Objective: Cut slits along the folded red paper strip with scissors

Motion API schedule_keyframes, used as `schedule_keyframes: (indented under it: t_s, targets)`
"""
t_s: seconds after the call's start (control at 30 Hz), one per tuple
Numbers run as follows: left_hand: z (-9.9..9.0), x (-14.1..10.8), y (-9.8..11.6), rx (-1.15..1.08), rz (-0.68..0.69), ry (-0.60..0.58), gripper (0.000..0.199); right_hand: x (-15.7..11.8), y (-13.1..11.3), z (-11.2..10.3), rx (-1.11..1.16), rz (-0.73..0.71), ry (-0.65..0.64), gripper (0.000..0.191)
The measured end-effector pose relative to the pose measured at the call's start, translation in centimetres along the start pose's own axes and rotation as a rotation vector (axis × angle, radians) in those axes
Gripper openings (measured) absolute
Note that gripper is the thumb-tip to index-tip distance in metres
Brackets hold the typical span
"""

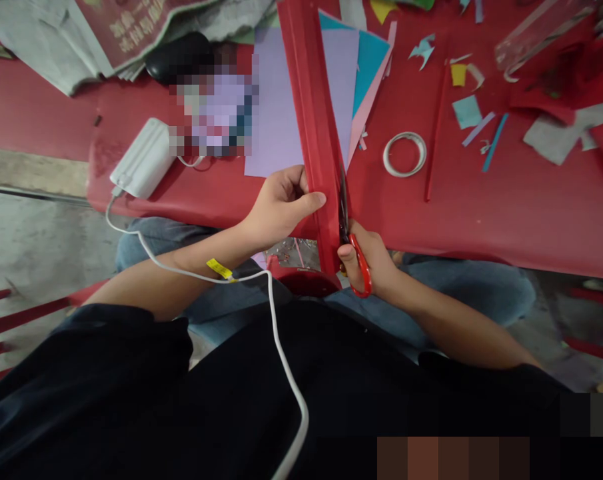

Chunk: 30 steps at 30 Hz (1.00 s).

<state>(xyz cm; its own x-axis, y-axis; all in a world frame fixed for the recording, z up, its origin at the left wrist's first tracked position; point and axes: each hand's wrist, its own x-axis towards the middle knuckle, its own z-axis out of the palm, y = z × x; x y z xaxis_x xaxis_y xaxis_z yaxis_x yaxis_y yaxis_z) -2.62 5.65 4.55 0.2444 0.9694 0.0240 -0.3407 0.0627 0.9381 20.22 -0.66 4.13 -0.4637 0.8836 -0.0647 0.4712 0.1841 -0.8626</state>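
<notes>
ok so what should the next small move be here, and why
Probably a careful snip along the red strip, its near end steadied: the left hand pinches it, and the right hand holds the scissors with their blades along the strip's edge.

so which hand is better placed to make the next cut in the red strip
Probably the right hand: it holds the red-handled scissors at the edge of the red strip. The left hand pinches that strip, so it seems better suited to steadying it.
</notes>
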Motion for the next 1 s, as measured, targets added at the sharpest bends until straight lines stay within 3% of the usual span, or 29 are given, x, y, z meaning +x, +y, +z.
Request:
schedule_keyframes:
  t_s: [0.27, 0.77, 1.0]
  targets:
    - [0.0, -0.1, 0.0, -0.002, 0.005, 0.015, 0.058, -0.1, -0.3, -0.1, 0.007, 0.017, 0.006, 0.073]
    - [-0.1, -0.6, -0.7, -0.068, -0.041, 0.059, 0.033, -0.2, 0.0, 0.3, 0.007, 0.095, -0.008, 0.080]
    - [-0.3, -0.5, -1.7, -0.139, -0.067, 0.107, 0.035, -0.1, 0.3, 0.4, -0.054, 0.068, 0.024, 0.076]
